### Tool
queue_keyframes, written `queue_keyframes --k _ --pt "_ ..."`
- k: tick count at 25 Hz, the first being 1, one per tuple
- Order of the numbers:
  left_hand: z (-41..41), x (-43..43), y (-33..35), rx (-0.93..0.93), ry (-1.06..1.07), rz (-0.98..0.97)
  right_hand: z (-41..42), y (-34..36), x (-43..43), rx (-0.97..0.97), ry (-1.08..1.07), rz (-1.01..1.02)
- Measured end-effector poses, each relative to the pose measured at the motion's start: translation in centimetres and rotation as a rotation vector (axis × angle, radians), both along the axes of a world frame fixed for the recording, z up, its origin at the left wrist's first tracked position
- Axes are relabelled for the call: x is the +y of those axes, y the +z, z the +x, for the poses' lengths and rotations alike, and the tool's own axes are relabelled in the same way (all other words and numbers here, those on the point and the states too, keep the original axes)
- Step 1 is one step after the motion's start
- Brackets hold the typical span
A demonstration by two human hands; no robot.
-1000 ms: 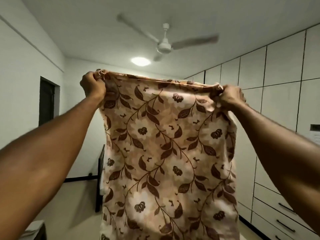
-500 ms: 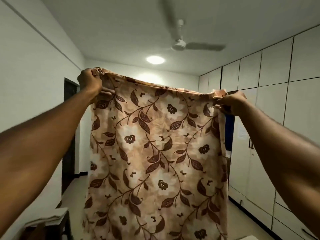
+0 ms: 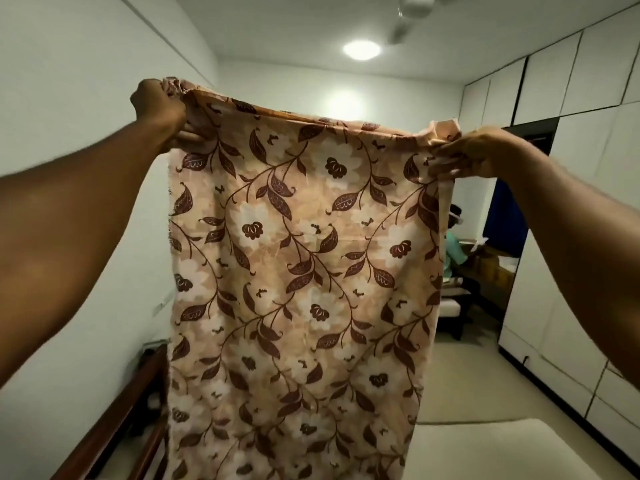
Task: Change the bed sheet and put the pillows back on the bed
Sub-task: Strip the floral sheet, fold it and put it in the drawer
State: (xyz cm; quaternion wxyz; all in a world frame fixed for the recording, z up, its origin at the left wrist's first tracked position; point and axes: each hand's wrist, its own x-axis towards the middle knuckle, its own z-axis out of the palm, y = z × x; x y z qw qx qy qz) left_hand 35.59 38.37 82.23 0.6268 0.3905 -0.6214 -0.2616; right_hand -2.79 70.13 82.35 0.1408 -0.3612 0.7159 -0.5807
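Both arms reach up and forward, holding the sheet (image 3: 301,271) at its top edge. The left hand (image 3: 157,105) grips the bunched left corner in a fist, and the right hand (image 3: 474,152) pinches the right corner between thumb and fingers. The floral cloth hangs flat between them, its lower part running out of view. Below it lie a wooden bed frame (image 3: 114,420) at left and a bare mattress (image 3: 485,448) at right. White wardrobes (image 3: 588,98) line the right wall.

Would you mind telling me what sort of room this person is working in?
Most likely a bedroom: a bare mattress and a wooden bed frame lie below, and white built-in wardrobes line the right wall.
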Motion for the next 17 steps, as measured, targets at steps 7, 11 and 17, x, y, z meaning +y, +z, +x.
queue_keyframes --k 7,11,17 --pt "-0.4 -2.4 -3.8 -0.01 -0.065 0.159 -2.2 -4.2 -5.9 0.045 -0.036 -0.095" --pt "-2.6 -7.4 -5.0 -0.032 -0.083 0.173 -5.3 -6.8 -11.0 -0.021 -0.054 -0.157" --pt "-8.1 -16.2 -4.5 0.065 -0.083 0.128 -10.0 -8.1 -19.2 -0.139 -0.113 -0.32"
